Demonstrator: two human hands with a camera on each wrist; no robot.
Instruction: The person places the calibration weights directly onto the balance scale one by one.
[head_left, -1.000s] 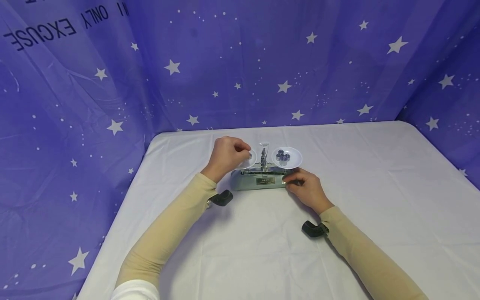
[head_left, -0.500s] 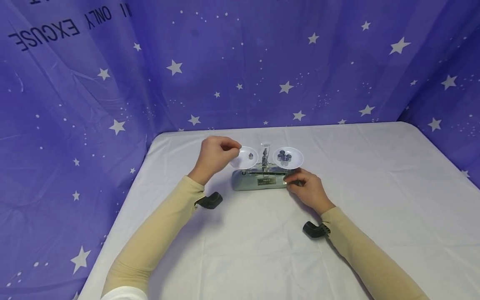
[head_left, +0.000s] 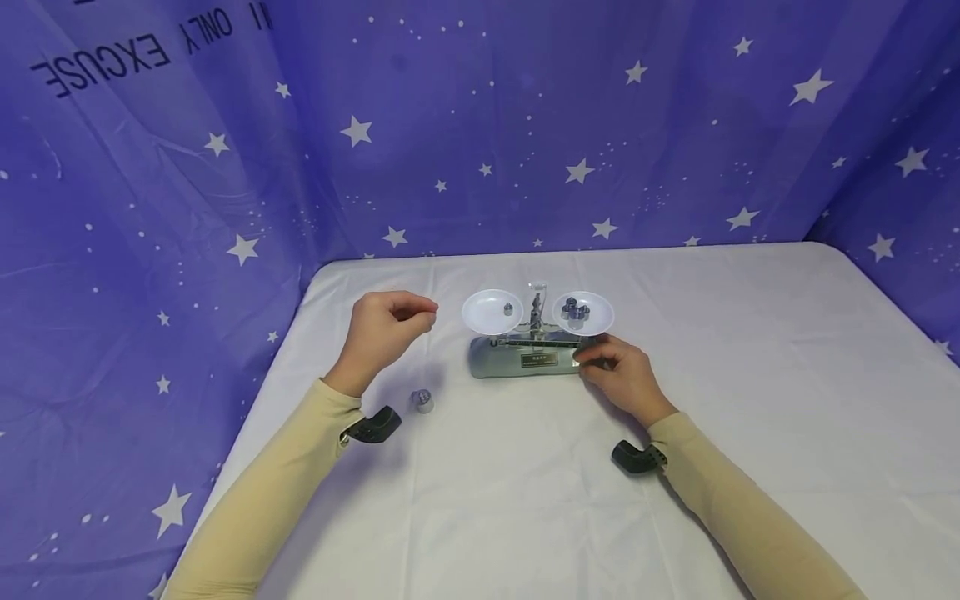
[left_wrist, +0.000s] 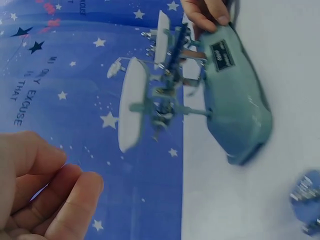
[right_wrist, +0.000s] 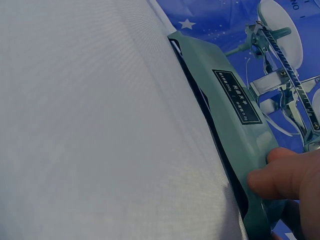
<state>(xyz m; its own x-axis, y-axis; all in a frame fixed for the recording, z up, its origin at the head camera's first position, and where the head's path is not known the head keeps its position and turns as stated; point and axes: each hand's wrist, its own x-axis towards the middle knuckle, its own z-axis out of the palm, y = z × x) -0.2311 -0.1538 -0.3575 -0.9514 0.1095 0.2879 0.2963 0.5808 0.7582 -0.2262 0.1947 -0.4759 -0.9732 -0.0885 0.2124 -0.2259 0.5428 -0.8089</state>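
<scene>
A green-based balance scale [head_left: 517, 359] with two white pans stands on the white table. One small metal weight [head_left: 508, 309] sits in its left pan [head_left: 480, 313]; several metal weights [head_left: 576, 310] are grouped in the right pan [head_left: 603, 315]. To the left of the scale my left hand [head_left: 390, 329] hovers, thumb and fingers loosely bent, and the left wrist view shows nothing between the fingertips [left_wrist: 92, 185]. My right hand [head_left: 622, 375] grips the right end of the scale's base [right_wrist: 235, 130], thumb on its front face.
A small cluster of shiny metal pieces [head_left: 422, 401] lies on the table [head_left: 510, 500] below the left hand, just inward of the left wrist's black camera mount [head_left: 377, 425]. Purple star-printed curtain [head_left: 480, 125] hangs behind the table and along both sides.
My left hand has let go of the weight in the left pan and drawn back leftward. The metal pieces on the table have come into sight. My right hand keeps its grip.
</scene>
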